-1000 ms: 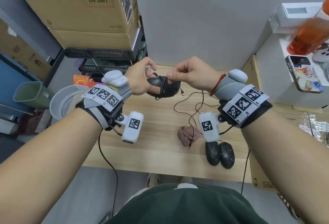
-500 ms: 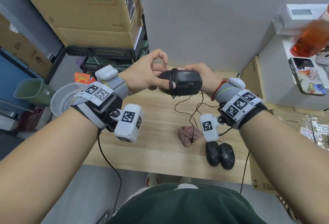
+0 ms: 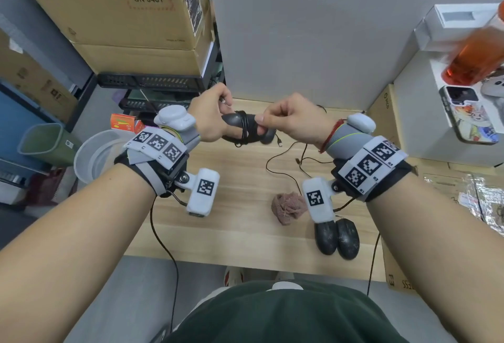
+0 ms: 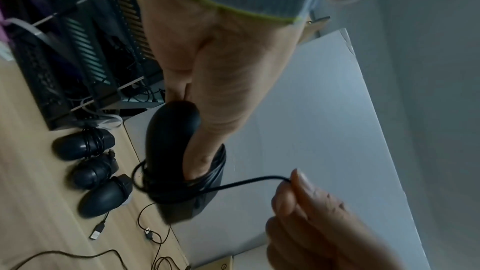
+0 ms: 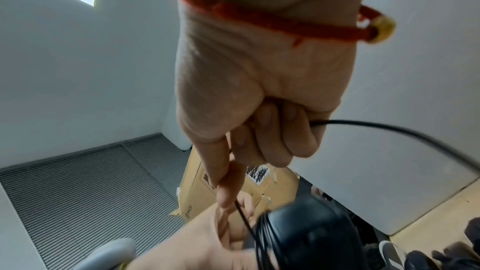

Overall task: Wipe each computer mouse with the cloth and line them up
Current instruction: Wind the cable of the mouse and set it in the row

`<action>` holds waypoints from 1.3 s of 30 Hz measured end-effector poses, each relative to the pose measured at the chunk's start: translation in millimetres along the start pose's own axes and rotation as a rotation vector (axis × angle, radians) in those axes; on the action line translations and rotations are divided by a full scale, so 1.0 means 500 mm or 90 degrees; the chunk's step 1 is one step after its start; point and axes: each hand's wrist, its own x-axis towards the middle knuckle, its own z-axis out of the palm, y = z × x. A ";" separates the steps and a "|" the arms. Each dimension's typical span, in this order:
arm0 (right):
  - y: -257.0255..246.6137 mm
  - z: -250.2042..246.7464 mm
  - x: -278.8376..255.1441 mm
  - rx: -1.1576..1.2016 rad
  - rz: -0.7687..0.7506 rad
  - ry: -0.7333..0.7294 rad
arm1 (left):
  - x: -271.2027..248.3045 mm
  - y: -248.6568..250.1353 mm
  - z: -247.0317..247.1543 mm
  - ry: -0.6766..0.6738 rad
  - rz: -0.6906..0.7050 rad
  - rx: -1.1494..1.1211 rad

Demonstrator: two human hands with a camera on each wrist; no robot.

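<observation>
My left hand (image 3: pixel 218 120) grips a black wired mouse (image 3: pixel 234 127) in the air above the far side of the wooden table (image 3: pixel 240 231), its cable coiled round the body. In the left wrist view the thumb lies along this mouse (image 4: pixel 168 147). My right hand (image 3: pixel 263 121) pinches the loose cable (image 4: pixel 249 181) just right of the coil, seen again as the cable (image 5: pixel 242 217) beside the mouse (image 5: pixel 309 233). A crumpled pinkish cloth (image 3: pixel 287 207) lies on the table. Two black mice (image 3: pixel 336 237) lie side by side near the front right.
Three more cable-wrapped mice (image 4: pixel 93 171) lie at the table's far left, with a USB plug (image 4: pixel 97 233) beside them. Loose cable (image 3: pixel 283 157) trails across the table's middle. Cardboard boxes (image 3: pixel 122 10) and a black rack stand to the left, a white unit with a phone (image 3: pixel 469 113) to the right.
The mouse has come down a little and turned from end-on to sideways. My right hand has moved from behind it to pinch the cable; my left hand has closed round the mouse.
</observation>
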 end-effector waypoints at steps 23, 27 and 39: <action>0.055 0.031 0.002 0.037 0.056 0.008 | -0.008 0.049 0.003 0.024 0.042 -0.449; 0.044 0.032 -0.003 -0.083 0.047 -0.051 | 0.011 0.017 -0.006 0.107 0.012 -0.289; 0.007 -0.025 0.023 -0.061 -0.003 0.025 | -0.019 0.044 0.017 -0.191 0.078 -0.031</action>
